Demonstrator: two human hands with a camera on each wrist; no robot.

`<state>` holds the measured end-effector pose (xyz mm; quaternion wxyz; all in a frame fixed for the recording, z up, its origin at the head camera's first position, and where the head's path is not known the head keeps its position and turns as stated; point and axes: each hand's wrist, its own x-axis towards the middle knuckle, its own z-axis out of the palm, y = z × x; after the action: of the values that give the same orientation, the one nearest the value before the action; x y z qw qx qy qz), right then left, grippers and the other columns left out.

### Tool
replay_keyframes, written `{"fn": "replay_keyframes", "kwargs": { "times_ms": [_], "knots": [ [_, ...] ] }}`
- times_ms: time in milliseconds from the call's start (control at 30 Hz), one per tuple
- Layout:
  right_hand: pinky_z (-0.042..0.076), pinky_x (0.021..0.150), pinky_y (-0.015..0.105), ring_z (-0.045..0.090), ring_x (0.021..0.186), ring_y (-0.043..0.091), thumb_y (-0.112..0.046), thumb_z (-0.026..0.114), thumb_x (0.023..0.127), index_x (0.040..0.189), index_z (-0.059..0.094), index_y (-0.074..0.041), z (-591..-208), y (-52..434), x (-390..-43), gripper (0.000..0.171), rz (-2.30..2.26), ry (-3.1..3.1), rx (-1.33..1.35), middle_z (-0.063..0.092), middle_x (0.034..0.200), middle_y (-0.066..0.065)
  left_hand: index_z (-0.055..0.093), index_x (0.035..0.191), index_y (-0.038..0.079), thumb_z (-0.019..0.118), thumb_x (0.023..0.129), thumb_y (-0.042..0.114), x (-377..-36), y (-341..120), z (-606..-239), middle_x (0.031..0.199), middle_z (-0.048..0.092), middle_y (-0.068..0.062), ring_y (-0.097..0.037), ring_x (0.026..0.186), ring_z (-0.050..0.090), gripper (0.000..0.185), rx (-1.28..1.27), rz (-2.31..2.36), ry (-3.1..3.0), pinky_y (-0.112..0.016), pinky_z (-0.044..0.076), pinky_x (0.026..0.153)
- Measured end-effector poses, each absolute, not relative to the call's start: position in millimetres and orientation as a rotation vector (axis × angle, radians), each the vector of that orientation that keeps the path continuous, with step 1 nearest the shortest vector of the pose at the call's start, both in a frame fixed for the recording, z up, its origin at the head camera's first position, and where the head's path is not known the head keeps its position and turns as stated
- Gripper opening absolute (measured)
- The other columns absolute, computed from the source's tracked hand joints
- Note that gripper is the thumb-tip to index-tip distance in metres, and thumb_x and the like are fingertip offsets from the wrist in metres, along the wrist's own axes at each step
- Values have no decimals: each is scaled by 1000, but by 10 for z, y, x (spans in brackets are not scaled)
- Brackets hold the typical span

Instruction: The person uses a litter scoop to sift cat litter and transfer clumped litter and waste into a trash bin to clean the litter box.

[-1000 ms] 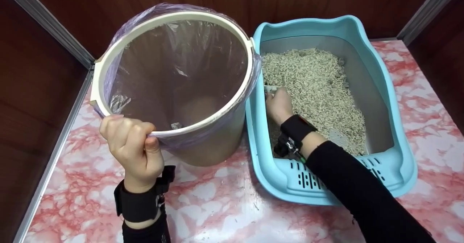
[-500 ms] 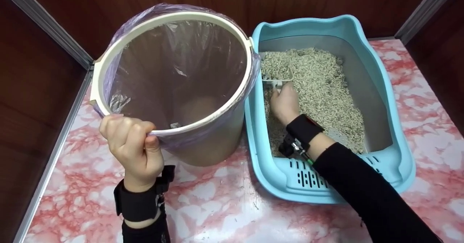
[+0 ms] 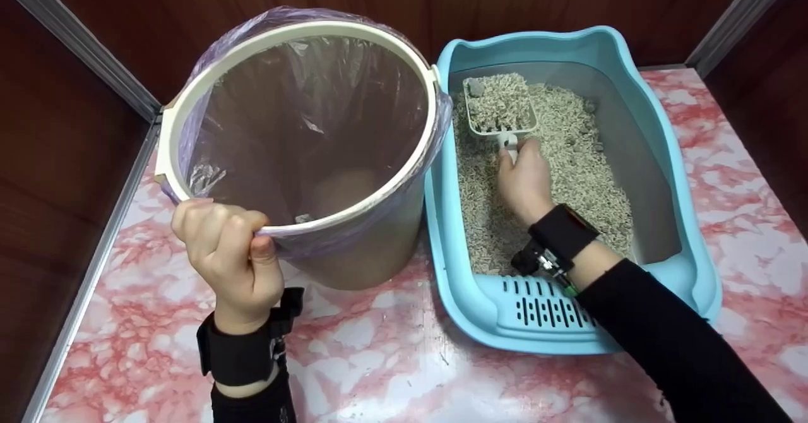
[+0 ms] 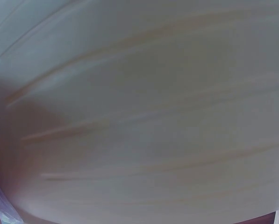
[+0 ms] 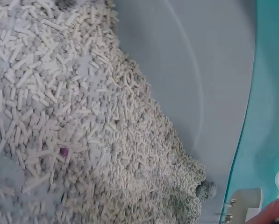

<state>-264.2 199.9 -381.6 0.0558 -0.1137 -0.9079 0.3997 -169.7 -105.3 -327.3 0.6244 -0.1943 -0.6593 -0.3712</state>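
My left hand [image 3: 228, 256] grips the near rim of a cream bin [image 3: 297, 151] lined with a purple plastic bag; the left wrist view shows only the bin's pale wall [image 4: 148, 121] up close. My right hand [image 3: 524, 180] holds the handle of a white scoop [image 3: 500, 110] heaped with pale pellets and grey clumps, lifted above the litter [image 3: 555, 177] at the far left of a light blue litter box [image 3: 694, 233]. In the right wrist view the pellet litter [image 5: 83, 130] slopes against the grey inner wall, with a grey clump [image 5: 205, 190] at its edge.
The bin and box stand side by side on a pink marbled tabletop [image 3: 379, 360]. Dark wood panels with metal trim [image 3: 82, 38] close in the back and sides. The box's front has a slotted step [image 3: 543, 309].
The right hand has raised the scoop out of the litter and carried it toward the far end, now loaded with pellets and clumps. The left hand stays on the bin rim.
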Motion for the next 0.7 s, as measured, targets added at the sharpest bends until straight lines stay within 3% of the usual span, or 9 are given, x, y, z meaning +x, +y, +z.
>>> {"fn": "replay_keyframes", "kwargs": {
  "times_ms": [467,700],
  "knots": [
    [38,63,32,47,70,22,-15,43,106,127,44,10,-3834,2068,-2648,33,1236,-2692,-334,61,106,26,45,60,1,47,100,53,-1694,-1037,-3258,57,33,-12,-33,64,29,66,-442,-855,-1513,-41,27,81],
    [47,82,47,58,91,37,-13,48,103,124,44,13,-3837,2089,-2646,33,1251,-2657,-329,60,114,32,44,60,0,46,100,54,-1684,-987,-3205,57,32,-13,-34,64,29,67,-439,-859,-1497,-40,27,81]
  ]
}}
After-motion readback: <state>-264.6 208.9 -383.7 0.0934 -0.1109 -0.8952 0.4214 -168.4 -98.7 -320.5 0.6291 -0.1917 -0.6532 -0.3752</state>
